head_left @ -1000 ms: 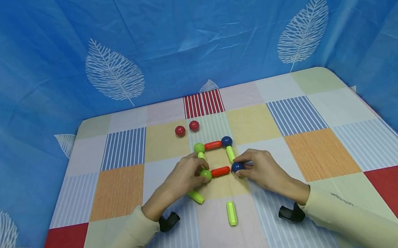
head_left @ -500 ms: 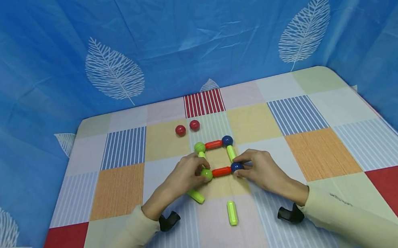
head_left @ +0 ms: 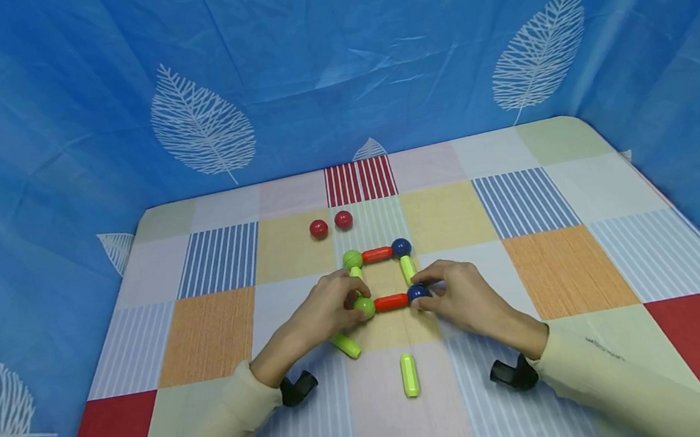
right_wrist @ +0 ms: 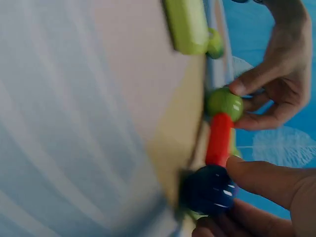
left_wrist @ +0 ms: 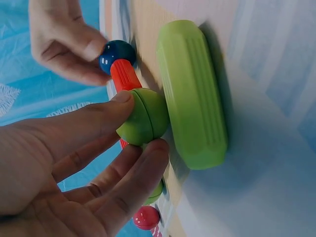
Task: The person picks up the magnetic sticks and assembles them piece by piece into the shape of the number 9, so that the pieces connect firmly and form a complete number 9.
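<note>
A square of rods and balls lies on the patchwork cloth. My left hand (head_left: 333, 302) pinches the near green ball (left_wrist: 148, 118) between thumb and fingers. On the other side, my right hand (head_left: 464, 299) pinches the near blue ball (right_wrist: 210, 190). A red rod (head_left: 391, 302) spans these two balls, its ends right against them. Behind, a second green ball (head_left: 352, 259), another red rod (head_left: 377, 254) and a second blue ball (head_left: 401, 247) form the far side. A lime rod (head_left: 408, 270) runs along the right; the left-hand lime rod (head_left: 356, 272) is partly covered by my fingers.
Two red balls (head_left: 318, 229) sit behind the square. One loose lime rod (head_left: 409, 375) lies in front of it, and another lime rod (head_left: 347, 345) lies beside my left hand. A blue curtain (head_left: 334, 70) hangs behind the table.
The near blue ball and the near red rod, first slightly apart, have come together end to end. Both hands keep their pinch and have barely moved.
</note>
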Tool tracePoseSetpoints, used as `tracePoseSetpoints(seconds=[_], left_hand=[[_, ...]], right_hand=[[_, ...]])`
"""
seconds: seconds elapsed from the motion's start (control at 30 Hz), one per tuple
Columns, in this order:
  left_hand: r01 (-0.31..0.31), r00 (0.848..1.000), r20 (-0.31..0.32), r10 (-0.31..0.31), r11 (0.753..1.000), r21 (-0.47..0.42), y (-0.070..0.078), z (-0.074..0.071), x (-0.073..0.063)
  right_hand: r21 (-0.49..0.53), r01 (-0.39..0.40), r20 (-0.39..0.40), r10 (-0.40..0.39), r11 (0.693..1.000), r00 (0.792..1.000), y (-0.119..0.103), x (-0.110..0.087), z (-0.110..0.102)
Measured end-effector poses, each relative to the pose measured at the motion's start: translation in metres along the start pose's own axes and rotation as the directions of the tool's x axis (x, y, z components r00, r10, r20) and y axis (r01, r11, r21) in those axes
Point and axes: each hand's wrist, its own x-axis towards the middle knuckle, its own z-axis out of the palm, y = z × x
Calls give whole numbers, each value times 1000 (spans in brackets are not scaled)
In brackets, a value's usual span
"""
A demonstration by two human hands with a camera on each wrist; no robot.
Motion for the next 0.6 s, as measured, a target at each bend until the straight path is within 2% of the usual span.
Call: tracePoseSetpoints(seconds=[0.17,0.27,0.43,0.6], left_hand=[[0,1000,-2,0,1000,-4,0,-2,0],[8,1000,0,-8,1000,1,0,-3,0],[16,999,29,-16,1000,1,0,0,2],[17,999,32,-17,1000,3,2,-2,3]], right_hand=[[-24,-15,-14,15,1000,1000,-11,24,-21],[-81,-10,41,13,997,999,-13,47,-29],[-122,-18,173,39,992,984,-8,74,-28],[-131,1,192,25,991,981,-7,82,-24]])
